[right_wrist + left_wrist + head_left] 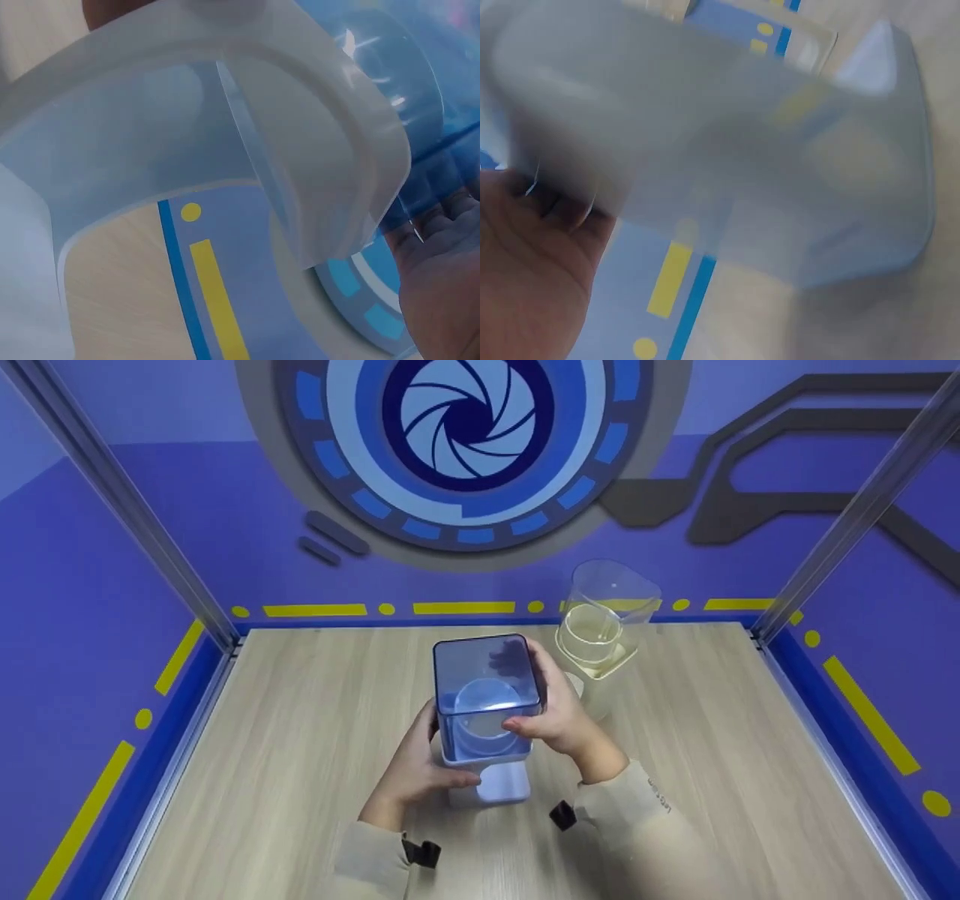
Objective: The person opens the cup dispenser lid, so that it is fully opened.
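Observation:
A blue see-through square container, with a round shape visible inside, sits on a whitish curved stand. My left hand grips the stand from its left side, thumb across the front; its other fingers are partly hidden behind. On the container's right side my right hand holds on, thumb at the front and fingers round the back. The right wrist view has the stand as a C-shaped piece joined against the blue container. In the left wrist view the greyish stand is blurred.
A clear container with a yellowish base stands at the back right of the wooden table. A small white thing shows partly behind my right hand. Blue panels with metal posts border the table.

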The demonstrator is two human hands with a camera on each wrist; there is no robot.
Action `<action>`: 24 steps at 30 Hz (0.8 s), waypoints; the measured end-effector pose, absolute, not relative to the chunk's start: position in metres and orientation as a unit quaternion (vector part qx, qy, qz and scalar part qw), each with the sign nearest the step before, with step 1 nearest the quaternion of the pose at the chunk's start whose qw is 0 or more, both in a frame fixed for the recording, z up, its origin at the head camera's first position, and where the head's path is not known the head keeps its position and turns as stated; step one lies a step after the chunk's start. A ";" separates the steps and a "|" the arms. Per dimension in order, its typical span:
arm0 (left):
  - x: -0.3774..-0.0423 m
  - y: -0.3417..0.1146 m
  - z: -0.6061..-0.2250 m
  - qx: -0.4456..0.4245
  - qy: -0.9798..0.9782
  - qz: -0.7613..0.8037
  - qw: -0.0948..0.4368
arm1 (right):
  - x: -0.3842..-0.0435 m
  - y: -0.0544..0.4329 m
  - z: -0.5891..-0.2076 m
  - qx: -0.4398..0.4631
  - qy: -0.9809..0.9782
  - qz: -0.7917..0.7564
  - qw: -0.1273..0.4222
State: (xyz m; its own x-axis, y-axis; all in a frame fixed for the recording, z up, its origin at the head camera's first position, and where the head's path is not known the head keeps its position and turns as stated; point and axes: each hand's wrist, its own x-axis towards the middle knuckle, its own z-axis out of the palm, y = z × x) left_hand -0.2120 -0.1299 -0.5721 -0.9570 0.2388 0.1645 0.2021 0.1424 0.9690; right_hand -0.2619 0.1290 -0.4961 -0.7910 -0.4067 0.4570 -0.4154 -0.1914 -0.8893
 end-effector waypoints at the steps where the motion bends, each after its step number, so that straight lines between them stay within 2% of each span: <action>1: -0.211 -0.128 -0.574 0.142 0.754 0.642 0.006 | -0.261 0.128 -0.497 0.322 -0.637 0.700 0.011; 6: -0.212 -0.122 -0.583 0.133 0.752 0.645 -0.030 | -0.256 0.123 -0.499 0.314 -0.645 0.696 0.044; 16: -0.218 -0.120 -0.595 0.151 0.736 0.660 -0.024 | -0.253 0.118 -0.503 0.289 -0.673 0.671 0.114; 24: -0.219 -0.122 -0.602 0.148 0.727 0.670 -0.022 | -0.252 0.114 -0.506 0.289 -0.684 0.656 0.133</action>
